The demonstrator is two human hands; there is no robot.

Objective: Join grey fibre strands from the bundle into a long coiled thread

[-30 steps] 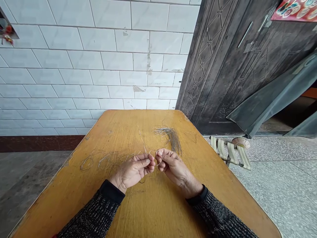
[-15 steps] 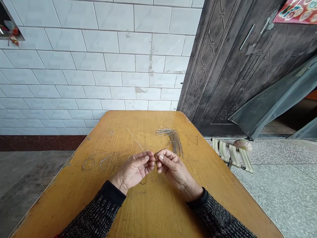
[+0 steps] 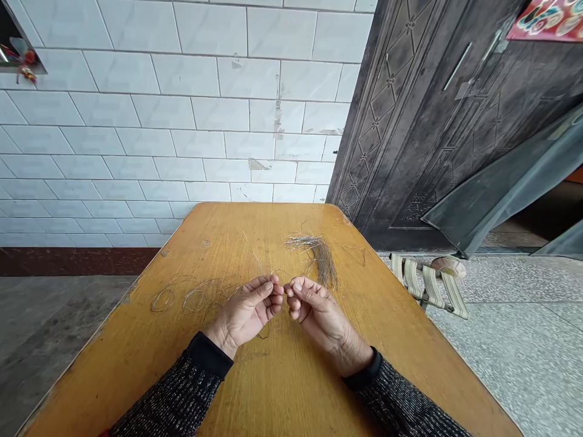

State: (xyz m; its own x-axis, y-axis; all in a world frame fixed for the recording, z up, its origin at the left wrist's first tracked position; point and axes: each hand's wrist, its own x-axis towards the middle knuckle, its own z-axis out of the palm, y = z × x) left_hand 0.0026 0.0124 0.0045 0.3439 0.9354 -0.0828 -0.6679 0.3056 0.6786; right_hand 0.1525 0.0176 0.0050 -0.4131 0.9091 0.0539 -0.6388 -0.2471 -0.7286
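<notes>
Wire (image 3: 253,250) runs between the two hands, over the middle of the table (image 3: 282,382), one thin end slanting away to the far left and a small arc bowing up on the far side of the fingers. The left hand (image 3: 248,306) pinches it between thumb and forefinger, other fingers curled; the right hand (image 3: 322,309) closes thumb to forefinger on it too, though the exact contact there is too fine to see. The fingertips nearly meet, probably because so slim a strand bends best when gripped close on both sides of one spot. Both wrists angle inward, which seems to bring the tips together in front of the person. To the left lie loose loops (image 3: 184,301), spread apart, perhaps so they do not snag; the nearest ones are partly hidden by the left hand. Beyond the right hand rests a bundle (image 3: 322,258), presumably within easy reach, with a bent piece (image 3: 364,258) farther right.
</notes>
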